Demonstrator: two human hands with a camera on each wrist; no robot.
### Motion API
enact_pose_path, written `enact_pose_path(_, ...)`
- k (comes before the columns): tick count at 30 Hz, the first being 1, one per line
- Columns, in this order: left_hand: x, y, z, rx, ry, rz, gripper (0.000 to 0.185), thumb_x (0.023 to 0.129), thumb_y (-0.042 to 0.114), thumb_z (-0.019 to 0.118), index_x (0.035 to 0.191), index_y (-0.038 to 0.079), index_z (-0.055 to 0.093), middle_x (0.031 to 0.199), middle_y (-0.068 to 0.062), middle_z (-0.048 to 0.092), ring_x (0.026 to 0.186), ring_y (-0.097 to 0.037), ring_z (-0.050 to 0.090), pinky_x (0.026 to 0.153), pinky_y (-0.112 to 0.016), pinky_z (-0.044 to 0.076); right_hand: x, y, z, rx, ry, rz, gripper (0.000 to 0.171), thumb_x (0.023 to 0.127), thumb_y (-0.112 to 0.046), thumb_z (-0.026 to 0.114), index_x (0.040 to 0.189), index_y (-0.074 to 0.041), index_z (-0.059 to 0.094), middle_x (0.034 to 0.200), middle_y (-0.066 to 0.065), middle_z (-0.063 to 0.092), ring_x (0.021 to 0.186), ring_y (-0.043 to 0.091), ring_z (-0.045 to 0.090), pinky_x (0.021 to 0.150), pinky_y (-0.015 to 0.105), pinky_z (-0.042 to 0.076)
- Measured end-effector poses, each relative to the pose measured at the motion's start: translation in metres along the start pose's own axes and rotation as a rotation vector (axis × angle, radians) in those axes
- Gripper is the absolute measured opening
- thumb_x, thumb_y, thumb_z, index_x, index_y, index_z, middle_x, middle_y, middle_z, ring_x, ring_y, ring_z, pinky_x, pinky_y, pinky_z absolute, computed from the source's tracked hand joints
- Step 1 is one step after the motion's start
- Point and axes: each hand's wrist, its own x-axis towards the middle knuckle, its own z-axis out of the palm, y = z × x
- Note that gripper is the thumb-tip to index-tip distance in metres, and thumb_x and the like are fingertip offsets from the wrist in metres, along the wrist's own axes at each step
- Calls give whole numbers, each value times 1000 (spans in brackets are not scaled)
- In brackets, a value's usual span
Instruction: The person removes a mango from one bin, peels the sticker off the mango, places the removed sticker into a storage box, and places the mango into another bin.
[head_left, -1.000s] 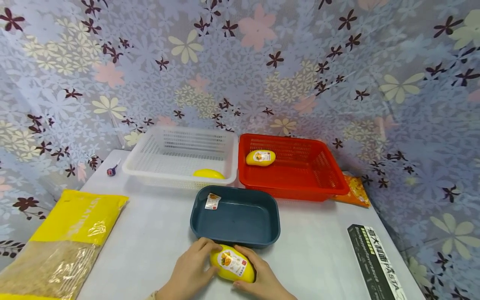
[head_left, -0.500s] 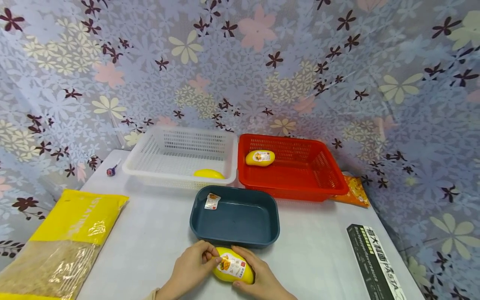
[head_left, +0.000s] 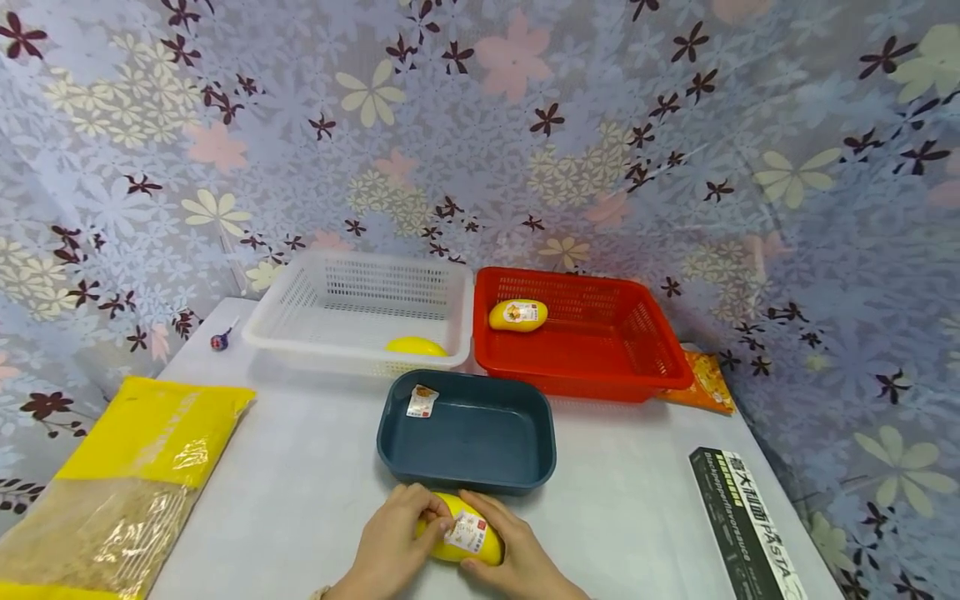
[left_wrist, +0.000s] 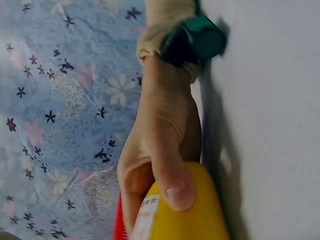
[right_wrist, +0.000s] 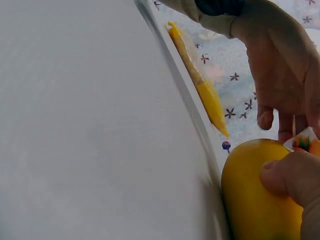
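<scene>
A yellow mango with a white printed sticker lies on the white table in front of the dark blue tray. My right hand grips its right side; in the left wrist view its thumb presses on the mango. At the other end, my left hand pinches the sticker's edge between thumb and fingers. The right wrist view shows the sticker lifting from the skin between the left fingers. Another peeled sticker clings inside the tray's back left corner.
Behind the tray stand a white basket with a yellow mango and a red basket with a labelled mango. A yellow pasta bag, lollipop, black pasta box and orange packet lie around.
My left fingers moved from the mango's side onto the sticker's left edge and drew it up and rightward, folding over the printed picture. The right hand keeps its grip.
</scene>
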Motion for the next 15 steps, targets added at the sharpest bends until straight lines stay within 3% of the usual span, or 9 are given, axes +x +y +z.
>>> enact_pose_path(3, -2, 3, -2, 74, 49, -34, 28, 80, 32, 77, 95, 21, 57, 87, 11, 52, 79, -4, 48, 65, -21, 42, 0, 0, 0, 7, -1, 26, 70, 87, -40, 70, 148, -26, 38, 146, 7, 49, 126, 26, 52, 103, 34, 47)
enact_pose_path(6, -3, 4, 2, 188, 76, 3, 48, 73, 45, 81, 101, 18, 53, 89, 8, 51, 79, -6, 47, 67, -23, 40, -1, 0, -1, 1, 8, 33, 70, 86, -40, 70, 148, -26, 39, 146, 6, 49, 127, 27, 52, 103, 36, 47)
enact_pose_path(9, -5, 1, 11, 304, 132, 115, 52, 68, 45, 83, 98, 17, 52, 84, 10, 48, 76, -5, 43, 65, -22, 33, -1, 0, -1, 5, 22, 26, 69, 86, -40, 70, 147, -23, 41, 145, 6, 50, 127, 27, 53, 103, 35, 46)
enact_pose_path(15, -5, -9, 26, 450, 434, 376, 44, 57, 23, 86, 89, 19, 57, 75, 13, 52, 72, -4, 47, 62, -20, 32, 1, -1, 2, 36, 36, 11, 69, 85, -36, 72, 146, -21, 43, 143, 8, 52, 124, 24, 53, 100, 28, 46)
